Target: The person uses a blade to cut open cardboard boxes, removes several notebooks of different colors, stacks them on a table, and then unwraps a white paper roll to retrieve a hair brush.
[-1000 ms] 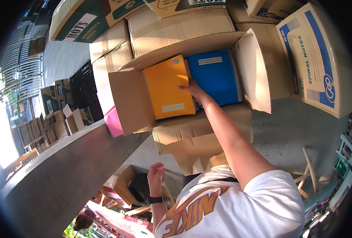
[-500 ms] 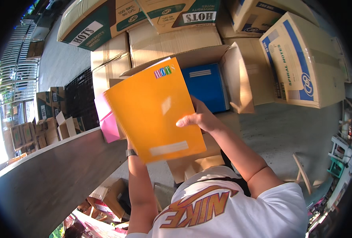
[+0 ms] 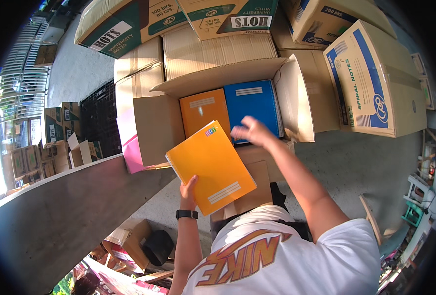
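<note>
My left hand (image 3: pixel 188 192) grips the lower left edge of an orange-yellow spiral notebook (image 3: pixel 210 164), thumb on its cover. The notebook is tilted in front of an opened cardboard box (image 3: pixel 156 123). Inside the box lie an orange notebook (image 3: pixel 205 110) on the left and a blue spiral notebook (image 3: pixel 251 105) on the right. My right hand (image 3: pixel 253 132), a little blurred, hovers over the near edge of the blue notebook with its fingers apart and nothing in them. The held notebook hides the near part of the orange one in the box.
Closed cartons (image 3: pixel 220 54) stand behind the open box. A carton with a blue-edged label (image 3: pixel 370 83) sits at the right. Something pink (image 3: pixel 132 155) lies beside the box's left flap. A grey ledge (image 3: pixel 80 216) runs along the left, with more cartons (image 3: pixel 56 128) beyond it.
The orange-yellow notebook has come down toward me, uncovering the orange notebook in the box. My right hand has let go of it and moved up over the blue notebook.
</note>
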Demonstrator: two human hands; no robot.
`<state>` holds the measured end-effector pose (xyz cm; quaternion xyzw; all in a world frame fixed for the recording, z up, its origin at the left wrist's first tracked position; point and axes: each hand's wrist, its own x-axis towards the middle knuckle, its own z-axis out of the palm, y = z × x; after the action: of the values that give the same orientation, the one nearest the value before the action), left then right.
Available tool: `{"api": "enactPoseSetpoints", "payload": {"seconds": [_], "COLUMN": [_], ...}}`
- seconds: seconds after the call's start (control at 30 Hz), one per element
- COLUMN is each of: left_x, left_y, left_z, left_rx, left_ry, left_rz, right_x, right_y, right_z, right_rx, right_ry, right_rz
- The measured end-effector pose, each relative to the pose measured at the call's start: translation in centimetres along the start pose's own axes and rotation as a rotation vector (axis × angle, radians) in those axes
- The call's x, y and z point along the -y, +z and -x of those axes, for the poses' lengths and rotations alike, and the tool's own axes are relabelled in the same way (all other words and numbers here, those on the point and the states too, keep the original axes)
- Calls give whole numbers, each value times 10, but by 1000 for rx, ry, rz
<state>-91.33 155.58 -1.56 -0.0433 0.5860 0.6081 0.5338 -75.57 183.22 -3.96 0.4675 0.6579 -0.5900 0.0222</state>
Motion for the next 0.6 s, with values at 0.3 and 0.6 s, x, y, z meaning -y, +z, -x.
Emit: {"api": "enactPoseSetpoints", "payload": {"seconds": [0.3,0.6], "left_x": [0,-4], "left_y": [10,17], "left_z": [-3,-5], "left_rx": [-70,-51], "left_ry": [-1,-49], "left_rz": [-55,-59], "right_x": [-95,-132], "right_y": [-59,-42], "right_z": [-101,-108], "right_rx": [-512,-751], "right_ry": [276,214], "right_rz": [-209,-134]}}
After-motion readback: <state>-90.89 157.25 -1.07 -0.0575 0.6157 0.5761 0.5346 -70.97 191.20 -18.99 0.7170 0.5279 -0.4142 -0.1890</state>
